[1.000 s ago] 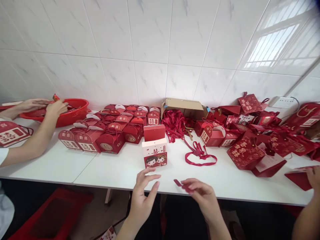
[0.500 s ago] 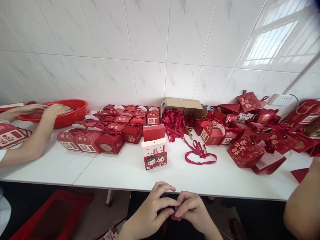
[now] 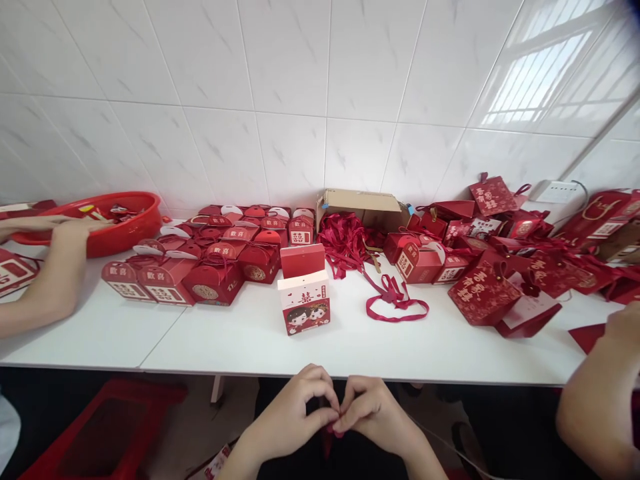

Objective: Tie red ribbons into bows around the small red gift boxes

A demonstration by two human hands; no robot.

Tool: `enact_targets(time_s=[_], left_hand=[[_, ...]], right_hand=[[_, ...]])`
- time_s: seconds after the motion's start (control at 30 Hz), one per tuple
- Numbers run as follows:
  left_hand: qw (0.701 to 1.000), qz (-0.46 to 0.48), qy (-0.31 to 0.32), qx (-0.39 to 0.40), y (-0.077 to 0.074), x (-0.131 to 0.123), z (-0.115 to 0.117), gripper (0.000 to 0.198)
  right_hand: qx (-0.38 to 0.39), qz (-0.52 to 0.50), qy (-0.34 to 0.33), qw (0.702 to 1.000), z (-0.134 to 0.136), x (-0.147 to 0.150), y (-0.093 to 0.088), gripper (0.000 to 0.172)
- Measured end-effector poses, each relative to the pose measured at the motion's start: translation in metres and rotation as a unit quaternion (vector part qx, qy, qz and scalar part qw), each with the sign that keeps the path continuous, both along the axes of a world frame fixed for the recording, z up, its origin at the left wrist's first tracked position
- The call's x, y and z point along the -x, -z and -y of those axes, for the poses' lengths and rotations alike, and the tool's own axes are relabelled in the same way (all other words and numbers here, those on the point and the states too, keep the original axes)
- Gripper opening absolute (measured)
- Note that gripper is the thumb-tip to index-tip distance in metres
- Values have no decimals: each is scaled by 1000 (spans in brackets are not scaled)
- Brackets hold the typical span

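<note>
Over my lap, just below the table's front edge, both hands are pinched together on a dark red ribbon [image 3: 327, 443]. My left hand [image 3: 300, 407] grips it between thumb and fingertips, and my right hand [image 3: 367, 410] pinches it close by. A short piece hangs below the fingers; the rest is covered by them. On the table ahead stands a small red and white box [image 3: 305, 307] printed with two cartoon figures, its red top flap upright. To its right lies a loose loop of red ribbon [image 3: 397, 300].
Packed red gift boxes [image 3: 215, 280] stand in rows at left. A cardboard carton [image 3: 360, 199] with a heap of red ribbons [image 3: 345, 237] is against the wall. Red bags [image 3: 483, 290] crowd the right. Co-workers' arms [image 3: 60, 287] flank me, one over a red basin [image 3: 120, 233].
My fingers have drawn closer together around the ribbon, and my left hand's raised fingers have curled in. The left co-worker's hands have shifted in the basin, and the view has moved slightly.
</note>
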State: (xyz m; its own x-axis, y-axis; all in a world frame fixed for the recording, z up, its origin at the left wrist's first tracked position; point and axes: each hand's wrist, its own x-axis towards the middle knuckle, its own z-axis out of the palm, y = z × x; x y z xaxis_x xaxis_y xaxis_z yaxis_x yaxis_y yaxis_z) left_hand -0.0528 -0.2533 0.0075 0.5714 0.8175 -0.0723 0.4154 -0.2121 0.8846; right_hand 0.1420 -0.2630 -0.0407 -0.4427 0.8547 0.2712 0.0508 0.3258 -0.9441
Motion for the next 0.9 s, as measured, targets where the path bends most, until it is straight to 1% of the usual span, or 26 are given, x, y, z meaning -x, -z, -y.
enact_targets(time_s=[0.1, 0.17, 0.27, 0.37, 0.47, 0.57, 0.7, 0.8, 0.9], left_hand=[[998, 45, -42, 1, -7, -3, -5, 8], [995, 85, -59, 14, -12, -5, -9, 11], [986, 145, -77, 27, -16, -7, -14, 15], [980, 182, -80, 1, -16, -5, -17, 16], [984, 167, -32, -44, -18, 0, -18, 18], [987, 137, 7, -84, -21, 5, -18, 16], [984, 130, 5, -123, -21, 6, -17, 13], [984, 130, 10, -123, -21, 6, -16, 10], [988, 125, 38, -83, -26, 8, -14, 9]], right_hand=[[-50, -15, 9, 999, -12, -2, -16, 14], [-76, -38, 6, 996, -21, -3, -27, 19], [-87, -82, 9, 993, -30, -1, -36, 23], [-60, -152, 6, 987, -33, 5, -35, 21], [-6, -225, -29, 974, -33, 10, -29, 13], [43, -248, -51, 967, -33, 13, -26, 8], [94, -262, -69, 958, -33, 16, -24, 13], [122, -278, -86, 949, -33, 20, -22, 14], [132, -270, -105, 948, -33, 22, -20, 12]])
